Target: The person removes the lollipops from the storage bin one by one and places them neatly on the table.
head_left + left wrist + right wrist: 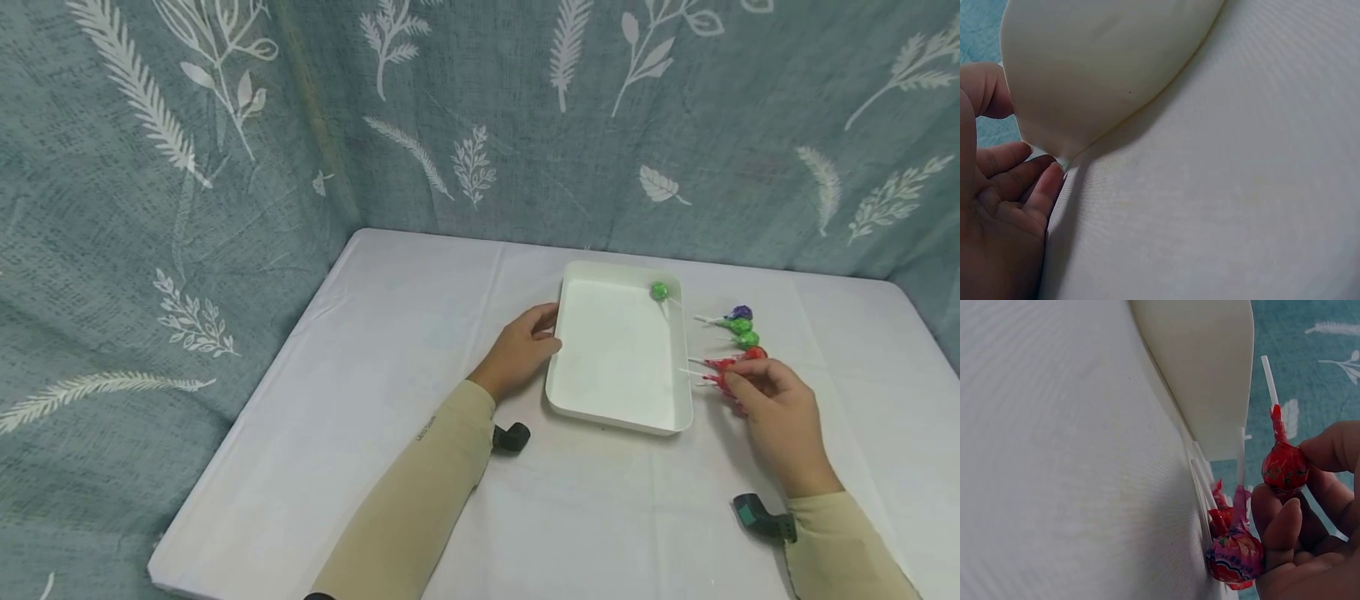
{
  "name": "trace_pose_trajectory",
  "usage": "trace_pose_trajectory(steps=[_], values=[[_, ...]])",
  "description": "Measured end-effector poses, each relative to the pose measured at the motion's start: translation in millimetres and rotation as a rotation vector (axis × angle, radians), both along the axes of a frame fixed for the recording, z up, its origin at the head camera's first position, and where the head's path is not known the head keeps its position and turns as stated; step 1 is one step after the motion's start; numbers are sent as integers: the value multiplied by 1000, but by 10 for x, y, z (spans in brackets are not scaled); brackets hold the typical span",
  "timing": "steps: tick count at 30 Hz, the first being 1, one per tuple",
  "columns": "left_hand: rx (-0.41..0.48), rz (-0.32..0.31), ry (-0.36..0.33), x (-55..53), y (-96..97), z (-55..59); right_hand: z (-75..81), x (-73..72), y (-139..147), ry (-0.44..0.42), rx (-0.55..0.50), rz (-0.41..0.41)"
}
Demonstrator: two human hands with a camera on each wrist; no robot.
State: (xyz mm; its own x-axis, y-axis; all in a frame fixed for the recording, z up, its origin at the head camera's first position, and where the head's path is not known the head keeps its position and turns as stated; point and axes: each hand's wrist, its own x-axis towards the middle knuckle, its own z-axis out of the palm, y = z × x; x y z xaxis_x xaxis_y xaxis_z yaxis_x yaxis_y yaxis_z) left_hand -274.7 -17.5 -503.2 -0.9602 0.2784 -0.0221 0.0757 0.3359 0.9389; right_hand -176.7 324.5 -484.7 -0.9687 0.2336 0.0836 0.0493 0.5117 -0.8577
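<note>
My right hand [780,421] pinches a red-wrapped lollipop [1285,467] by its candy end, its white stick pointing away from the fingers. Right below it in the right wrist view lies a pink-and-red lollipop [1235,559], beside another red one [1219,519]. At the white tray's [618,421] left wall, my left hand [519,348] holds the side, thumb near the rim and other fingers low by the corner [1022,178]. One green lollipop [659,291] is in the tray's far right corner, stick against the right wall.
Right of the tray, a row of lollipops lies on the white-covered table [375,333]: a purple one [741,312], green ones [747,340] and red ones [754,354]. A blue-green leaf-patterned curtain [517,150] hangs behind and at the left.
</note>
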Motion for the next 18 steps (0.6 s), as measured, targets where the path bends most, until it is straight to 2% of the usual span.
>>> trace_pose_trajectory(steps=[11, 18], values=[[-3, 1, -15, 5, 1, -5, 20, 30, -8, 21, -5, 3], [2, 0, -15, 8, 6, 17, 78, 19, 32, 27, -15, -66]])
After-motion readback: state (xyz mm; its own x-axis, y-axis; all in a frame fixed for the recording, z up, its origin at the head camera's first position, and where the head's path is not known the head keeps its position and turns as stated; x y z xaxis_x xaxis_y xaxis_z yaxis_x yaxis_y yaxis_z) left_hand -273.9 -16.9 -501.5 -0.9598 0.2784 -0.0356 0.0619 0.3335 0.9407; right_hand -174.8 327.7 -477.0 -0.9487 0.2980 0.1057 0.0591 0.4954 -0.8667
